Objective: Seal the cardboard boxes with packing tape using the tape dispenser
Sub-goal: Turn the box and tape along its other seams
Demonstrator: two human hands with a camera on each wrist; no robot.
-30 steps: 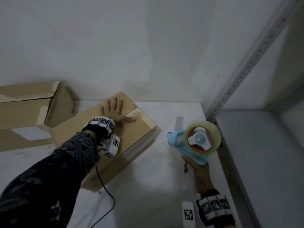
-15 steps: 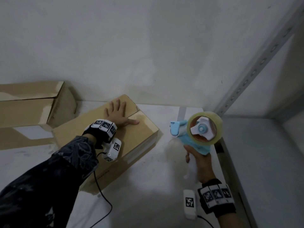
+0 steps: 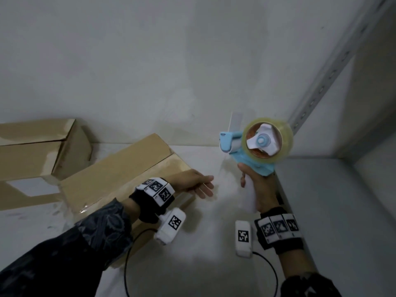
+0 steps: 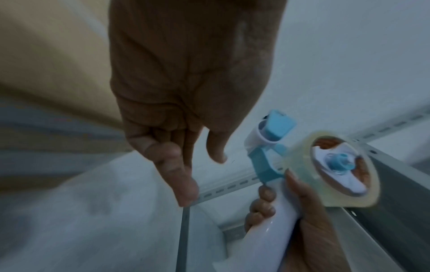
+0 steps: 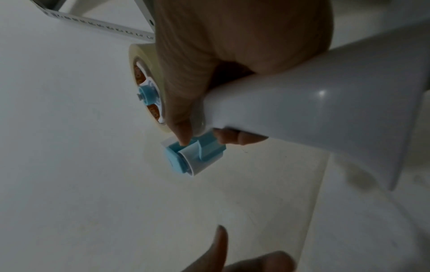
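Tape dispenser was up in the air at about 2 o'clock of the cardboard box, right hand wrapped round its white handle. Left hand, fingers loose and empty, had slid off the flaps toward it, so they could've popped open.

Tape dispenser: light-blue frame, white handle, raised above the table at right, head pointing left. Clear tape roll mounted on its white hub. Cardboard box: brown, closed flaps, lying diagonally at centre-left. Second cardboard box: far left, near the wall.
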